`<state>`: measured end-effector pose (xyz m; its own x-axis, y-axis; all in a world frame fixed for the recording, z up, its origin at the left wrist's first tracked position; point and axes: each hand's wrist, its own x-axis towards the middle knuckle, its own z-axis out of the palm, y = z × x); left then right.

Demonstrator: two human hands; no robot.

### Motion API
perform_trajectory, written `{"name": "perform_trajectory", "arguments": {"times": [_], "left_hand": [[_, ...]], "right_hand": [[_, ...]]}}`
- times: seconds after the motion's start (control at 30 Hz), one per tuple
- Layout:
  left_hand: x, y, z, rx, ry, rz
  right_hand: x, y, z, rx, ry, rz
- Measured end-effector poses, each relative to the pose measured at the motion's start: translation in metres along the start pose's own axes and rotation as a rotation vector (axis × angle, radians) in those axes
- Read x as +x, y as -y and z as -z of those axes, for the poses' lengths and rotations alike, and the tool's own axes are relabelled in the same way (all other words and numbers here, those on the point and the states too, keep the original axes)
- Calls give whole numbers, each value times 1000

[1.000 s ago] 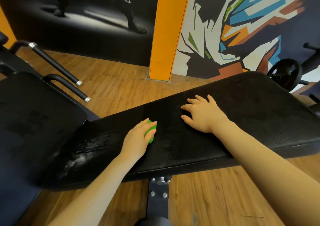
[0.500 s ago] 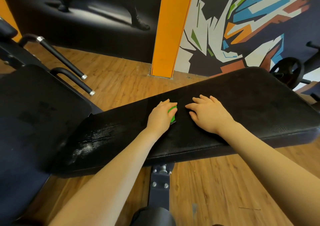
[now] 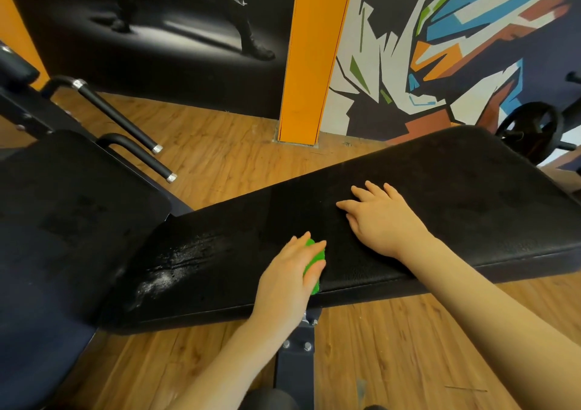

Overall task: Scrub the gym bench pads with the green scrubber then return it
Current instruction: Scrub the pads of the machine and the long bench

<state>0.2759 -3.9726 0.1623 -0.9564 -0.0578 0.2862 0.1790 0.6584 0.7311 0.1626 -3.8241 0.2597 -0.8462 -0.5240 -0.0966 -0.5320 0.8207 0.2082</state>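
Observation:
A long black bench pad [image 3: 456, 208] runs across the middle of the view, with a wet, shiny patch near its left end. My left hand [image 3: 289, 276] grips the green scrubber [image 3: 314, 263] and presses it onto the pad close to the near edge; most of the scrubber is hidden under my fingers. My right hand [image 3: 382, 217] lies flat on the pad just right of it, fingers straight and spread. A second black pad [image 3: 63, 221], the seat, sits at the left, angled away from the long pad.
Two black handle bars [image 3: 135, 145] with metal caps stick out behind the seat. The bench's steel post [image 3: 295, 356] drops to the wooden floor below my left wrist. An orange pillar [image 3: 311, 57] and a weight plate [image 3: 531, 129] stand at the far side.
My left hand has pulled the scrubber back from the pad's far middle toward its near edge. My right hand has stayed flat in place.

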Motion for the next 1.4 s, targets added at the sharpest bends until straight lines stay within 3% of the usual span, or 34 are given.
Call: {"name": "perform_trajectory", "arguments": {"times": [0.3, 0.77, 1.17, 1.4], "left_hand": [[66, 15, -4, 37, -40, 135], [-9, 19, 3, 12, -60, 23], [55, 41, 8, 62, -31, 156], [38, 46, 11, 68, -35, 125]], "right_hand": [[2, 1, -1, 9, 7, -13], [2, 1, 1, 33, 12, 0], [1, 17, 4, -7, 112, -15], [2, 28, -8, -47, 90, 23]]}}
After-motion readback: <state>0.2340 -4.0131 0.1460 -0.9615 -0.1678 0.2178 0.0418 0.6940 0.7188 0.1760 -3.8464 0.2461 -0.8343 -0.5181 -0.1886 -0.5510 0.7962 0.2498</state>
